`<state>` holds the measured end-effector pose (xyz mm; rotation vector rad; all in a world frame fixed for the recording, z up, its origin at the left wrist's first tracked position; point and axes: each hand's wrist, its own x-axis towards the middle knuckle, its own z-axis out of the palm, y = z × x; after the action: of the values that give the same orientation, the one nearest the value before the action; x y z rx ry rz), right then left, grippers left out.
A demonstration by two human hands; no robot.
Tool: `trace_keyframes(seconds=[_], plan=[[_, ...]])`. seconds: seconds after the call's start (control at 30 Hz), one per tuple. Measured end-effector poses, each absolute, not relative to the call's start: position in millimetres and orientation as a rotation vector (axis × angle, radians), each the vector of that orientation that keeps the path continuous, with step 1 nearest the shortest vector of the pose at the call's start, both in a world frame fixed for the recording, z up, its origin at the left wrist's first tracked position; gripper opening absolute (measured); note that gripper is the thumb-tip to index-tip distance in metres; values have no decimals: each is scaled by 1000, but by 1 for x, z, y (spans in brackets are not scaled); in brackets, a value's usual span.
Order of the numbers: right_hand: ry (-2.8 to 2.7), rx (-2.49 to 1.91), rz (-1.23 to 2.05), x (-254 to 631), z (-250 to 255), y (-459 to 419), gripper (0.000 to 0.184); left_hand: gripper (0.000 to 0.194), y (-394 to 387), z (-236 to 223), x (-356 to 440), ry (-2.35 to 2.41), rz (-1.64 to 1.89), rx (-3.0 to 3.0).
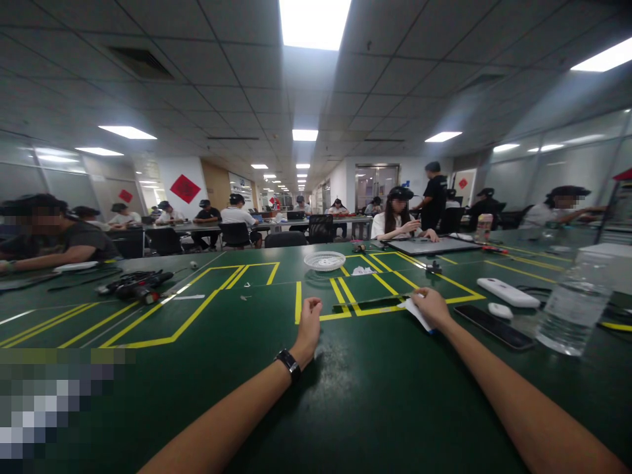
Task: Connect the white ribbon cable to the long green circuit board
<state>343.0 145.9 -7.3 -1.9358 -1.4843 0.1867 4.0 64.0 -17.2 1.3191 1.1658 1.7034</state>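
Observation:
My right hand (430,309) is closed on a white paper-like piece (417,315) with a bit of blue at its lower edge. From it a dark, glossy, see-through strip (372,303) stretches left over the yellow tape lines. My left hand (309,328), with a dark watch on its wrist, is held just above the table, its fingers curled together near the strip's left end. Whether anything thin sits between those fingertips is too small to make out. Beyond the hands stands a white plastic basket (324,261), and a crumpled white paper (363,270) lies beside it.
On the right are a black phone (494,326), a small white case (500,311), a white power bank (508,292) and a clear water bottle (574,306). Black tools (135,284) lie at left on the green table (340,395). A co-worker sits opposite by a grey board (434,245).

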Motion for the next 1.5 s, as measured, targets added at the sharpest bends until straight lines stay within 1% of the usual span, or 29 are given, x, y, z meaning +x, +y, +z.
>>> trace_keyframes(seconds=[0.07,0.13,0.27,0.43,0.57,1.07,1.3,1.5], plan=[[-1640,-2016,44,342,-8,142,34,12,62,-16,5,1157,1671,1354],[-1723,-2070,-118,341,-9,138,34,12,59,-14,7,1144,1646,1389],[-1844,-2018,-313,339,-12,136,38,15,52,-9,12,1107,1589,1554],[-2139,-1915,-261,336,-15,137,39,16,47,-8,17,1076,1492,1803],[-2153,-1960,-239,336,-17,138,42,14,48,-11,18,1013,1344,1909],[-2195,-2053,-223,332,-19,137,52,13,38,-10,22,756,986,1877],[-2180,-2107,-176,330,-23,140,56,14,39,-11,23,745,939,1882],[-2129,-2052,-248,331,-23,141,55,13,37,-9,24,758,916,1901]])
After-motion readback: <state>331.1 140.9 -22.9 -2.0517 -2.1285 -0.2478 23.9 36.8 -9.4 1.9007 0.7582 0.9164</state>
